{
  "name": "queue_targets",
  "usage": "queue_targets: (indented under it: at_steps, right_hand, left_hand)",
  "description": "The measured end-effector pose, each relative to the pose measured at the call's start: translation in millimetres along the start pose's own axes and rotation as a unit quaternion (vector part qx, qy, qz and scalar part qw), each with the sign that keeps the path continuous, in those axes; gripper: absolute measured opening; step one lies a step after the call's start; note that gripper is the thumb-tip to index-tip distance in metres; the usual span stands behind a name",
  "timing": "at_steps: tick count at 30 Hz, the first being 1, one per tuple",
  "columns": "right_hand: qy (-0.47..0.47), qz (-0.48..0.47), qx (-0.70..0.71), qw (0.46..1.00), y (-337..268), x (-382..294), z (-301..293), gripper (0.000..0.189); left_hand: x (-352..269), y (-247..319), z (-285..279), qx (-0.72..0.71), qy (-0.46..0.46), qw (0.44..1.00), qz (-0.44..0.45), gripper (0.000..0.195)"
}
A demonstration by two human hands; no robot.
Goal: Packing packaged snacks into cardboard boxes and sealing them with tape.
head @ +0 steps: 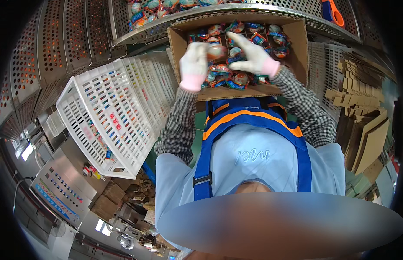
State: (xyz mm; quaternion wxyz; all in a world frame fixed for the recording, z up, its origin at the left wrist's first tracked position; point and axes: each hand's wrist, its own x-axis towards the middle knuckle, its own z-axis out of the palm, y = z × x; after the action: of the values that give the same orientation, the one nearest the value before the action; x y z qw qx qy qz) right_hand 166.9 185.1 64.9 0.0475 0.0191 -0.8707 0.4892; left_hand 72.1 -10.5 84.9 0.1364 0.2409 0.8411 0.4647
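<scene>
A cardboard box [234, 93] stands open before me, with dark divider slots inside. Round, pale, egg-like items in clear, blue and orange plastic wrappers [240, 79] fill many of the slots. My left hand [192, 66], in a white glove with a pink cuff, is curled over the box's left side. At its fingertips is a wrapped round item [216, 51], blurred by motion. My right hand [252, 57], gloved the same way, spreads its thumb and fingers above the wrapped items in the middle and holds nothing visible.
Left of the box stand white plastic crates [113, 107] with wrapped items inside. A perforated metal tray [221, 9] beyond the box carries more wrapped items and an orange-and-blue tape dispenser [333, 13]. Cardboard dividers [357, 87] and flat cardboard sheets [367, 139] are stacked at the right.
</scene>
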Motion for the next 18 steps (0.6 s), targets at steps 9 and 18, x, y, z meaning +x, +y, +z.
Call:
queue_targets:
  at_steps: [9, 18]
  right_hand:
    - [0.049, 0.291, 0.015, 0.955, 31.4, 8.1, -3.0, 0.047]
    - [-0.132, 0.078, -0.183, 0.971, 57.1, 19.4, 67.3, 0.02]
  left_hand:
    - [-24.7, -36.3, 27.1, 0.435, -0.258, 0.846, 0.172, 0.054]
    - [-14.8, -47.9, 42.9, 0.446, -0.25, 0.845, 0.156, 0.014]
